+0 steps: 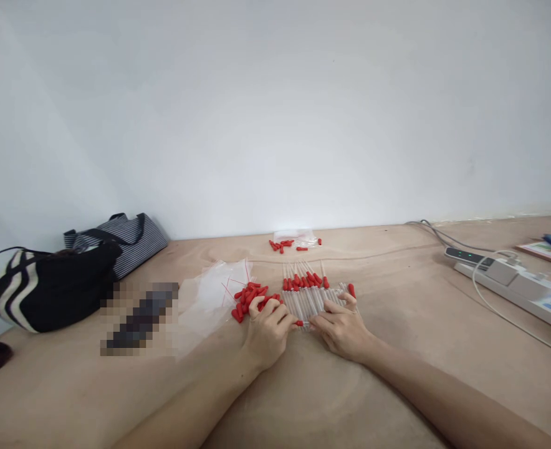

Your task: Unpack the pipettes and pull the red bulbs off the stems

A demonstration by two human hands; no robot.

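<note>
My left hand [270,330] is closed on a red rubber dropper bulb [298,323], whose end shows past the fingertips. Facing it, my right hand [340,325] pinches a clear glass dropper tube [306,323] that meets the bulb; how far it is inside I cannot tell. Beyond the hands lies a row of bare glass tubes [303,302]. Farther back, several droppers with red bulbs fitted [310,279] lie side by side. A heap of loose red bulbs [247,298] sits beside my left hand. Another red bulb [351,290] shows just above my right fingers.
Clear plastic bags [210,293] lie left of the heap. More red bulbs [280,245] and a small bag [297,237] are near the wall. Black [70,287] and striped [139,240] bags stand at left. A power strip [528,296] with cables is at right.
</note>
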